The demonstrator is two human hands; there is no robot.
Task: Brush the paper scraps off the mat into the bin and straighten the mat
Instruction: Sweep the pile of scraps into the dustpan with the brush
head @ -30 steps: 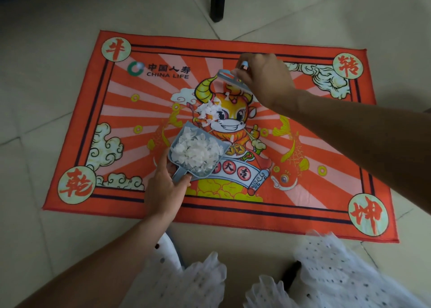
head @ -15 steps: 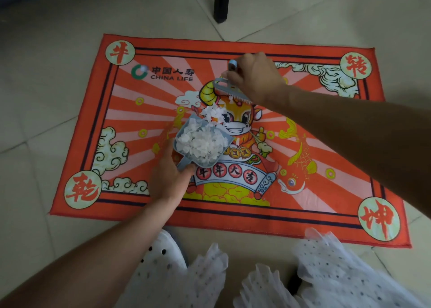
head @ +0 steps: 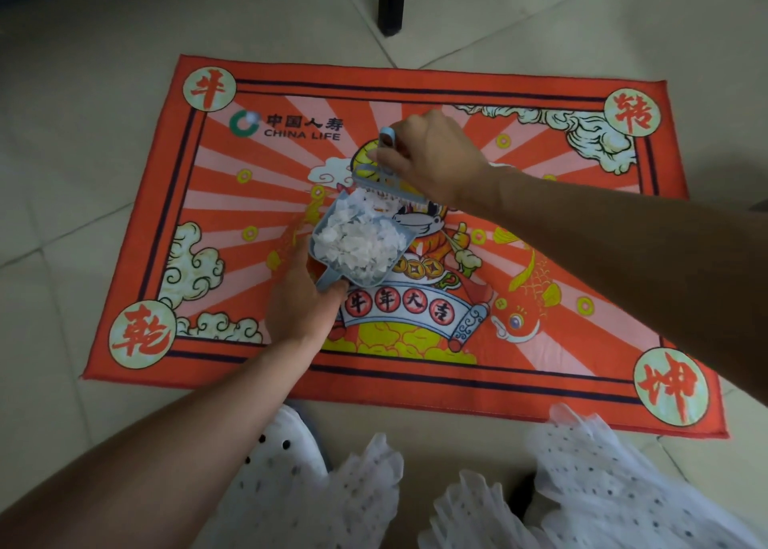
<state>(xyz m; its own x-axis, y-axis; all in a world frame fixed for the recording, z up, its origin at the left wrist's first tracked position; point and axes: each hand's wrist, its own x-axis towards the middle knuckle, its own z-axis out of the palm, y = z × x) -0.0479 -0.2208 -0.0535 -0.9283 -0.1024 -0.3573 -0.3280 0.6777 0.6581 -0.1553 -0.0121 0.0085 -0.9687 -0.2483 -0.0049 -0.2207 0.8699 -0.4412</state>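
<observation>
1 head-worn view looks steeply down, close over the mat (head: 415, 382) on the floor (head: 83, 174).

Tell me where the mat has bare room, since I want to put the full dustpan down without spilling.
The mat is bare on its left side, between the China Life logo and the lower-left cloud, and on the right around the fish. The centre is crowded: the left hand holds the dustpan, and the right hand works the brush at its mouth.

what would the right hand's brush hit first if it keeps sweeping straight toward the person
Most likely the paper scraps heaped in the dustpan, whose open mouth lies right before the brush in the right hand.
</observation>
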